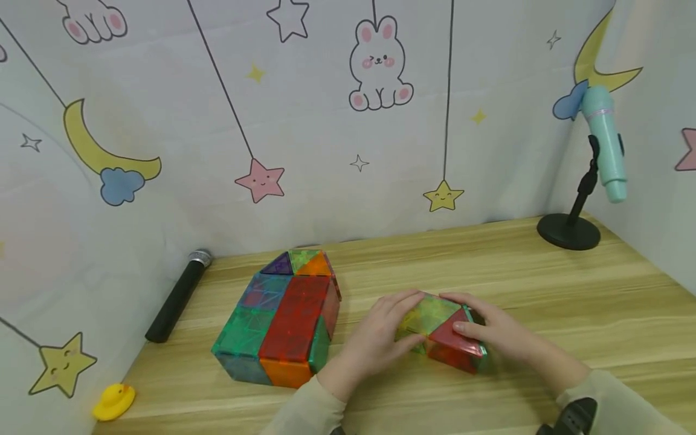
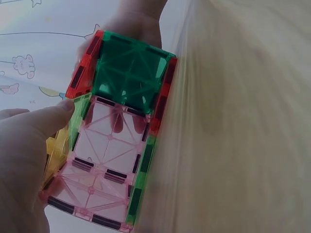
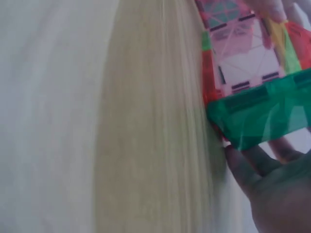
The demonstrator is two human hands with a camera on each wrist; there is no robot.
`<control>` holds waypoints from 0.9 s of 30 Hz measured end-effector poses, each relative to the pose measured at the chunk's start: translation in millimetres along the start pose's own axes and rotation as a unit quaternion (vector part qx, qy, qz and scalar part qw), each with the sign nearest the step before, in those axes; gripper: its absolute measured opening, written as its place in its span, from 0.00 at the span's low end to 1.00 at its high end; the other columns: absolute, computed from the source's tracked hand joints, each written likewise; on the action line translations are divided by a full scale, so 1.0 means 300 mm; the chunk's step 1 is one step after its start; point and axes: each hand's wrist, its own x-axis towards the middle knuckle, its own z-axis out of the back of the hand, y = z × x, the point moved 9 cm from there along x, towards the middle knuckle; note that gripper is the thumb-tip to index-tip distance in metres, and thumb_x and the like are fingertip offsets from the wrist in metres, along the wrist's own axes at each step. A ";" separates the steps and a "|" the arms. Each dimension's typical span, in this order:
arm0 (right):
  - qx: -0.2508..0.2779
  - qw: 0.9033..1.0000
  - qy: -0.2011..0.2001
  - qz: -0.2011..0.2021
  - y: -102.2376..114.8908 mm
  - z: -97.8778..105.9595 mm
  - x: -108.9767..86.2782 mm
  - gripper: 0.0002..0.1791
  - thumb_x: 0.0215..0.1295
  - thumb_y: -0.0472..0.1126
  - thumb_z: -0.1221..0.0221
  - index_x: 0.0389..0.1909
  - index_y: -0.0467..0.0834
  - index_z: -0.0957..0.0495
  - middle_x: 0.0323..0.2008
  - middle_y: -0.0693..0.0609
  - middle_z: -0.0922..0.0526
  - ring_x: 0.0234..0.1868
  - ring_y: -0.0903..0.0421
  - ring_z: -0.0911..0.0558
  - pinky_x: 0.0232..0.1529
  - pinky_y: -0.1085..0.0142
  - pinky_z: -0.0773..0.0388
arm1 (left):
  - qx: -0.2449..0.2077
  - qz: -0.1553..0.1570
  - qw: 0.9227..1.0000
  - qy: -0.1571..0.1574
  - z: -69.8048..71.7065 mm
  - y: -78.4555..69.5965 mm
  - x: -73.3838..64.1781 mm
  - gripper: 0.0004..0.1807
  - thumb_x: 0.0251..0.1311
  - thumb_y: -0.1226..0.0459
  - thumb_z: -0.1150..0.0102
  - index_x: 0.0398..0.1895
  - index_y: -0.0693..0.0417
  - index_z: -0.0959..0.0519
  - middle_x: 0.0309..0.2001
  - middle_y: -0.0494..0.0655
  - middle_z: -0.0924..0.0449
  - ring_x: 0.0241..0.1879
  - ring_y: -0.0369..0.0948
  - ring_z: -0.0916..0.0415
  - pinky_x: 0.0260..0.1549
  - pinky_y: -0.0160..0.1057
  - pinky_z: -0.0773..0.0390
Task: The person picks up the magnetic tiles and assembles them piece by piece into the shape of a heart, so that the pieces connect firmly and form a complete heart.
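A small box built of see-through magnetic tiles [image 1: 452, 331] sits on the wooden table, between both hands. Yellow and red tiles show on its top; in the left wrist view its side has pink tiles [image 2: 109, 145] and a green tile [image 2: 129, 73]. My left hand [image 1: 377, 338] grips its left end, thumb on the near side and fingers over the far side. At the other end, my right hand [image 1: 502, 331] holds it with the thumb on the red top tile and fingers behind. The right wrist view shows a green end tile [image 3: 262, 111] by the fingers.
A larger magnetic-tile block [image 1: 288, 314], red, green, blue and orange, stands left of the hands. Beyond it lies a black microphone [image 1: 176, 299]. A yellow toy duck [image 1: 114, 402] is at the left edge. A mint microphone [image 1: 605, 145] leans on a black stand [image 1: 568, 232] at the back right.
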 end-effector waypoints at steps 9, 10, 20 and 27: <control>0.030 1.000 -0.005 0.006 0.003 -0.001 0.006 0.25 0.69 0.43 0.49 0.66 0.48 0.37 0.57 0.43 0.30 0.51 0.46 0.30 0.47 0.53 0.31 | -0.003 0.006 1.000 -0.020 0.003 -0.003 0.011 0.37 0.50 0.63 0.30 0.64 0.58 0.37 0.60 0.51 0.31 0.58 0.45 0.33 0.59 0.40 0.36; 0.031 0.999 -0.006 0.006 0.004 -0.001 0.005 0.25 0.70 0.43 0.49 0.66 0.47 0.37 0.57 0.43 0.30 0.52 0.46 0.30 0.47 0.53 0.31 | 0.000 0.007 1.000 -0.025 0.006 -0.003 0.012 0.37 0.50 0.64 0.30 0.63 0.58 0.36 0.60 0.51 0.30 0.58 0.45 0.32 0.58 0.41 0.35; 0.023 1.000 0.007 -0.004 0.003 -0.015 -0.003 0.28 0.70 0.44 0.50 0.69 0.45 0.42 0.55 0.42 0.29 0.52 0.46 0.29 0.50 0.54 0.32 | 0.023 0.096 0.994 -0.047 0.037 0.051 0.006 0.36 0.49 0.65 0.30 0.63 0.57 0.35 0.58 0.51 0.28 0.55 0.47 0.31 0.55 0.47 0.34; 0.034 0.999 0.032 -0.010 -0.005 -0.034 0.002 0.32 0.69 0.45 0.48 0.71 0.45 0.46 0.52 0.43 0.27 0.48 0.49 0.26 0.47 0.61 0.30 | -0.004 0.195 0.981 0.003 0.029 0.098 -0.018 0.36 0.54 0.62 0.34 0.66 0.56 0.38 0.63 0.57 0.37 0.61 0.53 0.39 0.57 0.51 0.35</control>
